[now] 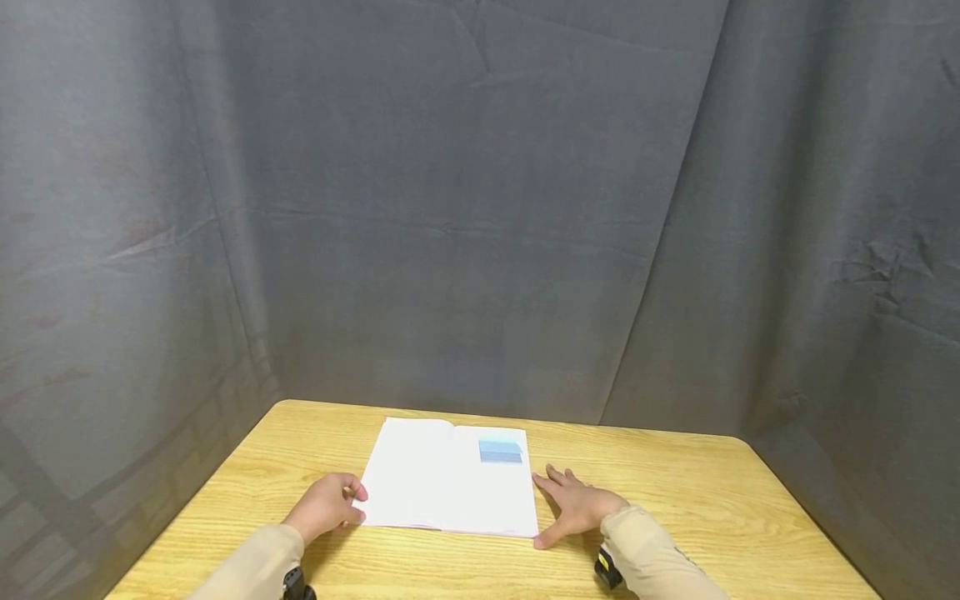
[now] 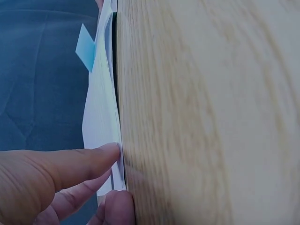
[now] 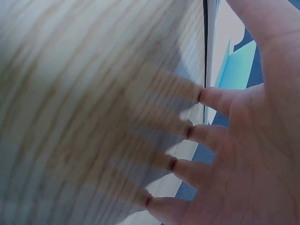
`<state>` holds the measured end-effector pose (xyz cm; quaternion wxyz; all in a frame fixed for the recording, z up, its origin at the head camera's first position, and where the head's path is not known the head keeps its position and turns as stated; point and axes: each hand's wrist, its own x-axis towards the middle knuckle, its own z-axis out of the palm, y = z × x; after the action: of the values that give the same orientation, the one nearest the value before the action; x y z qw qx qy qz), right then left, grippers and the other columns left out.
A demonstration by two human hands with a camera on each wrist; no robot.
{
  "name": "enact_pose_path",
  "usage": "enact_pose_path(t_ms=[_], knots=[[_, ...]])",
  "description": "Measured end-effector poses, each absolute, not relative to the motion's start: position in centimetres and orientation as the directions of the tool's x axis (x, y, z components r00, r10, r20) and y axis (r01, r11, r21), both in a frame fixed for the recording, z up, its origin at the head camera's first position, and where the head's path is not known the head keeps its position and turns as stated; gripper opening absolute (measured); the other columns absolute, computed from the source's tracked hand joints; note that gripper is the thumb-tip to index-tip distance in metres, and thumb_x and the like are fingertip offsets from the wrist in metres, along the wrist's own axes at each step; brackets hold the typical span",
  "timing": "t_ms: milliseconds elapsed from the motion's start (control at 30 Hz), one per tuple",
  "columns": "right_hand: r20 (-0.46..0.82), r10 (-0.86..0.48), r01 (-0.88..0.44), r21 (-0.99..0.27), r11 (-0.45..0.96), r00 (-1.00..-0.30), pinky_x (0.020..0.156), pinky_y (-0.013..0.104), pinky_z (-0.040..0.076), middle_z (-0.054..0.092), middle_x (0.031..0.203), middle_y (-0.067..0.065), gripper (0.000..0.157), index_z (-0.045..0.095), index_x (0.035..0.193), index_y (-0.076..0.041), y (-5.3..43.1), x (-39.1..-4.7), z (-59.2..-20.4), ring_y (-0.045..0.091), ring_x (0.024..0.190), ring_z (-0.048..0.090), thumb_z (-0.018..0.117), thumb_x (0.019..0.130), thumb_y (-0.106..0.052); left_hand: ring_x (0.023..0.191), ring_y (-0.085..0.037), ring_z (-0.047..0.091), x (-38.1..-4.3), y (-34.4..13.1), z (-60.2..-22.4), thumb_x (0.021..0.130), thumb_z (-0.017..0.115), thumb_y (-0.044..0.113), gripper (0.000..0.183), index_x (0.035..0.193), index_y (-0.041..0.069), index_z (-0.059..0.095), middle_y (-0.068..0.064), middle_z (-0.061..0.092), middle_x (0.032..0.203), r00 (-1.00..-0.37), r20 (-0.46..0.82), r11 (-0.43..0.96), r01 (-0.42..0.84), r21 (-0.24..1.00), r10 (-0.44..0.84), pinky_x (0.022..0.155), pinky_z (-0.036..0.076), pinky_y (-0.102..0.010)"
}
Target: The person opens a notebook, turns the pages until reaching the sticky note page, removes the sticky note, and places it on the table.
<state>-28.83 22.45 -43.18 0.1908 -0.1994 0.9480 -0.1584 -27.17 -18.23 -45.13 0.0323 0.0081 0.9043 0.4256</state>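
An open notebook [image 1: 416, 479] with blank white pages lies on the wooden table. Blue sticky notes [image 1: 500, 451], in lighter and darker bands, are on its right page; a light blue flap [image 2: 85, 48] stands up from the paper in the left wrist view. At the notebook's lower left, my left hand [image 1: 327, 504] touches the edge with thumb and finger, its fingers slightly bent. Along the right edge, my right hand [image 1: 576, 505] has its fingers spread, fingertips on the table and thumb by the near corner.
The wooden table [image 1: 697, 500] extends to both sides of the notebook. Grey cloth [image 1: 465, 250] hangs behind it and along both sides. A dark wrist device [image 1: 606, 568] sits by the right sleeve, and another [image 1: 296, 585] by the left.
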Motion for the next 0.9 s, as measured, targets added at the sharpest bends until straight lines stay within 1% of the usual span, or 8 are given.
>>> enact_pose_path(t_ms=[100, 367, 533, 700, 800, 900], knots=[[-0.304, -0.435, -0.312, -0.379, 0.872, -0.848, 0.102, 0.077, 0.017, 0.013, 0.159, 0.023, 0.109, 0.021, 0.154, -0.011, 22.4, -28.8, -43.1, 0.053, 0.142, 0.011, 0.074, 0.073, -0.061, 0.049, -0.012, 0.041, -27.2, -18.3, -45.1, 0.071, 0.076, -0.005, 0.022, 0.085, 0.005, 0.062, -0.003, 0.048, 0.064, -0.997, -0.055, 0.643, -0.013, 0.766, 0.045, 0.048, 0.039, -0.024], [-0.304, -0.43, -0.308, -0.377, 0.874, -0.85, 0.103, 0.076, 0.017, 0.013, 0.159, 0.023, 0.109, 0.021, 0.154, -0.011, 22.4, -28.9, -43.1, 0.053, 0.142, 0.011, 0.075, 0.072, -0.06, 0.049, -0.012, 0.04, -27.4, -18.2, -45.1, 0.071, 0.076, -0.007, 0.022, 0.084, 0.004, 0.062, -0.004, 0.048, 0.066, -0.997, -0.069, 0.635, -0.025, 0.772, 0.045, 0.05, 0.039, -0.025], [-0.308, -0.42, -0.295, -0.378, 0.878, -0.854, 0.104, 0.075, 0.017, 0.013, 0.159, 0.022, 0.109, 0.022, 0.154, -0.012, 22.4, -28.9, -43.2, 0.052, 0.143, 0.011, 0.076, 0.072, -0.059, 0.048, -0.011, 0.04, -27.3, -18.2, -45.1, 0.071, 0.076, -0.007, 0.022, 0.083, 0.005, 0.062, -0.003, 0.047, 0.064, -0.997, -0.07, 0.638, -0.025, 0.77, 0.045, 0.049, 0.037, -0.024], [-0.31, -0.422, -0.292, -0.387, 0.875, -0.852, 0.104, 0.074, 0.019, 0.013, 0.159, 0.023, 0.109, 0.023, 0.153, -0.011, 22.4, -29.0, -43.2, 0.053, 0.142, 0.012, 0.077, 0.072, -0.058, 0.049, -0.011, 0.04, -27.3, -18.2, -45.1, 0.07, 0.076, -0.006, 0.022, 0.083, 0.005, 0.062, -0.003, 0.047, 0.065, -0.997, -0.068, 0.642, -0.023, 0.766, 0.046, 0.049, 0.037, -0.024], [-0.304, -0.444, -0.308, -0.404, 0.861, -0.843, 0.105, 0.073, 0.021, 0.016, 0.158, 0.025, 0.108, 0.025, 0.152, -0.008, 22.5, -29.2, -42.9, 0.054, 0.141, 0.014, 0.077, 0.072, -0.058, 0.05, -0.012, 0.041, -27.3, -18.2, -45.1, 0.07, 0.077, -0.006, 0.023, 0.083, 0.005, 0.062, -0.003, 0.048, 0.066, -0.997, -0.063, 0.643, -0.02, 0.765, 0.045, 0.049, 0.038, -0.024], [-0.273, -0.479, -0.314, -0.48, 0.82, -0.834, 0.108, 0.068, 0.022, 0.023, 0.154, 0.028, 0.101, 0.029, 0.149, 0.001, 22.8, -29.8, -42.4, 0.052, 0.14, 0.021, 0.076, 0.076, -0.051, 0.05, -0.012, 0.041, -27.3, -18.2, -45.1, 0.07, 0.077, -0.007, 0.023, 0.083, 0.005, 0.062, -0.004, 0.048, 0.066, -0.997, -0.06, 0.639, -0.022, 0.769, 0.039, 0.049, 0.039, -0.024]])
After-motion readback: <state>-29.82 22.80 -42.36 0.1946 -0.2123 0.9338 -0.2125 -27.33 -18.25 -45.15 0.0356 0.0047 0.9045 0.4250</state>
